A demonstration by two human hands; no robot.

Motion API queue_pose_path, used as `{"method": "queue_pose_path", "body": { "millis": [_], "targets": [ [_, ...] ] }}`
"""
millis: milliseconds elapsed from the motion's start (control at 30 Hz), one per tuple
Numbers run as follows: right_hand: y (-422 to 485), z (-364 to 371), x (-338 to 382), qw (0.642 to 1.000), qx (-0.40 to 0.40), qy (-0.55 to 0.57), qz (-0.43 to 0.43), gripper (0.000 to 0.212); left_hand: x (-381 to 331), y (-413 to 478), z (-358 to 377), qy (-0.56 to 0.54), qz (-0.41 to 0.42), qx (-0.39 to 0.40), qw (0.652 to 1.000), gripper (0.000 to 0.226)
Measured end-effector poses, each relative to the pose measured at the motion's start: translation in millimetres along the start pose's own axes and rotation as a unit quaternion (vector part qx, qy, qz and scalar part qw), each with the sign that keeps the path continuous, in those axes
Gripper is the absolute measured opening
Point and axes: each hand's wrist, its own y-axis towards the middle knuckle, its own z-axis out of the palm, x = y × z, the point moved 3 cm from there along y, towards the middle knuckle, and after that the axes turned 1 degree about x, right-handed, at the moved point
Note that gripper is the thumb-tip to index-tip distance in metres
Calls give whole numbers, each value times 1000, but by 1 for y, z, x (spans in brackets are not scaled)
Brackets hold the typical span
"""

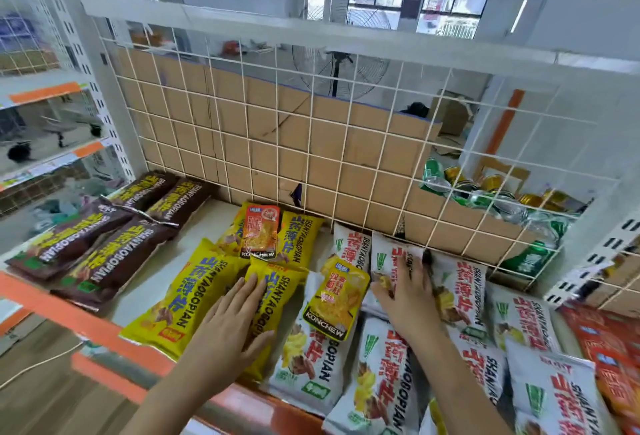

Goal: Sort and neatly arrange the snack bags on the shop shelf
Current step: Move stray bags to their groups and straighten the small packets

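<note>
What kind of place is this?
It looks like a shop. Many matching brown bags, yellow bags and white bags of snacks lie on a shelf with an orange front edge and a wire grid back. More shelf racks stand to the left.

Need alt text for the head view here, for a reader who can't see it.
A person's left hand rests flat on a yellow snack bag and the right hand on a white bag on a shop shelf. Brown bags lie left, yellow middle, white right, with an orange Konchew packet and a yellow Konchew packet on top.
</note>
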Motion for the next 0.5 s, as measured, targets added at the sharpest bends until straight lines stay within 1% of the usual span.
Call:
{"method": "queue_pose_path", "body": {
  "millis": [67, 133, 233, 333, 400, 433, 500],
  "targets": [
    [1, 0, 1, 1000, 11, -6, 9, 77, 2, -1, 2, 9, 18, -10, 1000, 78],
    [1, -1, 2, 1000, 12, -20, 17, 76, 5, 2, -2, -15, 25, -18, 999, 83],
    [0, -6, 7, 999, -29, -37, 6, 70, 6, 13, -21, -61, 30, -44, 997, 87],
    [-8, -12, 17, 996, -93, -2, -8, 60, 16, 30, -39, -124, 21, -39, 991, 73],
    [-16, -16, 26, 991, -132, 26, -15, 53, 28, 45, -45, -153, 8, -54, 987, 50],
    [-20, -18, 31, 990, -138, 35, -16, 50, 35, 53, -47, -166, -1, -63, 984, 40],
    [-29, -18, 40, 991, -124, 51, -9, 46, 46, 69, -51, -197, -31, -64, 978, 38]
  ]
}}
